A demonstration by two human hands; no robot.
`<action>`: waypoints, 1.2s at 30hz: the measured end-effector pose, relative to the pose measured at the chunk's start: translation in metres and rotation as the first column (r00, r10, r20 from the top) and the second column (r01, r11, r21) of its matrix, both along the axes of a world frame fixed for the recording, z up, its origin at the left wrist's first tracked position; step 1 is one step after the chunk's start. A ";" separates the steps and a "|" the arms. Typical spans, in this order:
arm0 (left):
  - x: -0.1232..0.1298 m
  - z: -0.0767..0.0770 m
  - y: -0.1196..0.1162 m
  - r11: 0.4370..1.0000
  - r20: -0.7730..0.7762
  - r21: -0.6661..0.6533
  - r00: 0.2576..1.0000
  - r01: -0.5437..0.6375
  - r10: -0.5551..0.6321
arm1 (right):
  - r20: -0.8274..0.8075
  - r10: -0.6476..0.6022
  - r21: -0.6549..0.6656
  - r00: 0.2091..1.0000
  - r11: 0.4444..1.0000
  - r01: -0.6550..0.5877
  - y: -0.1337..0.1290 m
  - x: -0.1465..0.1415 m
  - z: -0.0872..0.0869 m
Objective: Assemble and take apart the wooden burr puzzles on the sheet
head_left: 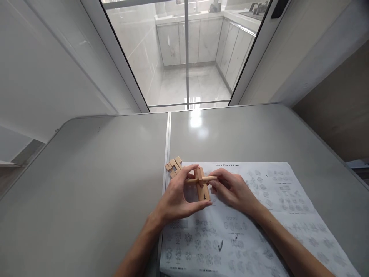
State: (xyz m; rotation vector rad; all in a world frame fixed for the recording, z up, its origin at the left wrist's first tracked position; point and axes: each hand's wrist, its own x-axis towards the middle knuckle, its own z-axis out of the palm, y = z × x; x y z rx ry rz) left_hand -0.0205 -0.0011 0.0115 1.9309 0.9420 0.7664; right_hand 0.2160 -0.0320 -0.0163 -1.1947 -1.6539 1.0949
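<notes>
Wooden puzzle pieces point(203, 191) are fitted crosswise above the printed sheet, one block bearing a dark mark near its lower end. My left hand point(176, 196) grips this block between thumb below and fingers above. A thin wooden stick point(209, 178) passes crosswise through the pieces. Its right end is pinched by the fingertips of my right hand point(230, 188). Beyond my left fingers, several loose notched wooden pieces point(173, 166) lie together at the sheet's upper left corner. My fingers hide part of the joint.
A large paper sheet point(239, 250) printed with assembly diagrams spreads beneath both hands. It lies on a grey table point(86, 184) with a metal seam point(168, 134) running across it. Past the far edge stands a framed glass door point(187, 50), with white cabinets behind it.
</notes>
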 end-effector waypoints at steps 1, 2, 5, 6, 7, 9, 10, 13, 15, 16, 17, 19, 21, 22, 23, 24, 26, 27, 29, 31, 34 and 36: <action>0.000 0.000 0.000 1.000 0.001 -0.004 1.000 0.005 -0.005 | 0.002 -0.005 0.000 1.000 1.000 0.005 0.001 0.000 0.001; 0.000 0.000 0.000 1.000 0.001 -0.004 1.000 0.010 -0.010 | 0.004 -0.011 0.001 1.000 1.000 0.011 0.001 0.000 0.001; 0.000 0.001 0.000 1.000 0.003 0.000 1.000 0.011 -0.011 | 0.005 -0.027 0.018 1.000 0.999 0.027 0.002 -0.001 0.003; 0.000 0.001 0.000 1.000 0.001 0.002 1.000 0.008 -0.008 | 0.007 -0.030 0.020 1.000 0.999 0.030 0.002 -0.002 0.003; 0.000 0.001 0.001 1.000 -0.001 0.003 1.000 0.003 -0.003 | 0.010 -0.032 0.020 0.999 0.999 0.032 0.001 -0.002 0.003; 0.000 0.001 0.001 1.000 -0.005 0.002 1.000 -0.006 0.006 | 0.013 -0.034 0.015 0.999 0.999 0.034 0.001 -0.003 0.004; 0.000 0.001 0.001 1.000 -0.004 0.000 1.000 -0.009 0.009 | 0.011 -0.032 0.010 0.999 0.999 0.032 0.001 -0.003 0.005; 0.000 -0.001 0.001 1.000 0.005 -0.007 1.000 -0.022 0.022 | -0.007 -0.031 -0.017 1.000 0.999 0.031 0.002 -0.003 0.006; 0.000 -0.001 0.000 0.999 0.010 -0.014 0.999 -0.037 0.037 | -0.021 -0.032 -0.044 0.999 0.999 0.031 0.003 -0.004 0.007; 0.000 -0.001 0.000 0.999 0.013 -0.020 0.999 -0.042 0.043 | -0.028 -0.035 -0.055 0.999 0.998 0.034 0.003 -0.004 0.007; 0.000 -0.001 0.000 0.999 0.020 -0.025 0.999 -0.047 0.048 | -0.036 -0.037 -0.064 0.999 0.997 0.034 0.003 -0.004 0.007; 0.000 0.000 -0.001 0.998 0.037 -0.032 0.998 -0.055 0.056 | -0.057 -0.031 -0.080 0.998 0.996 0.027 0.003 -0.004 0.006; 0.000 0.001 -0.002 0.998 0.053 -0.022 0.997 -0.062 0.063 | -0.078 0.006 -0.098 0.997 0.995 -0.013 0.002 -0.004 0.003; 0.000 0.001 -0.003 0.998 0.059 -0.011 0.996 -0.061 0.062 | -0.087 0.029 -0.104 0.996 0.994 -0.038 0.001 -0.005 0.001; 0.001 0.002 -0.003 0.998 0.065 0.001 0.996 -0.056 0.056 | -0.092 0.049 -0.110 0.995 0.992 -0.059 0.000 -0.006 -0.001; 0.001 0.003 -0.003 0.999 0.069 0.012 0.996 -0.048 0.047 | -0.092 0.058 -0.112 0.994 0.991 -0.068 0.000 -0.006 -0.002; 0.002 0.003 -0.004 0.999 0.073 0.024 0.997 -0.033 0.032 | -0.082 0.041 -0.107 0.996 0.993 -0.050 -0.001 -0.008 -0.006; 0.003 0.003 -0.004 0.999 0.071 0.027 0.997 -0.030 0.028 | -0.078 0.022 -0.103 0.997 0.994 -0.030 -0.001 -0.009 -0.007; 0.003 0.003 -0.004 0.999 0.070 0.029 0.997 -0.035 0.033 | -0.081 -0.015 -0.082 0.997 0.997 0.008 -0.001 -0.011 -0.008; 0.002 0.001 -0.003 0.999 0.080 0.029 0.996 -0.045 0.043 | -0.103 -0.036 -0.061 0.994 0.998 0.030 0.000 -0.012 -0.008; 0.000 0.000 -0.002 0.999 0.114 0.001 0.992 -0.050 0.049 | -0.149 -0.057 -0.054 0.987 0.997 0.049 0.002 -0.013 -0.007; 0.000 -0.001 -0.002 0.998 0.123 -0.031 0.991 -0.054 0.057 | -0.183 -0.072 -0.051 0.980 0.997 0.063 0.001 -0.015 -0.006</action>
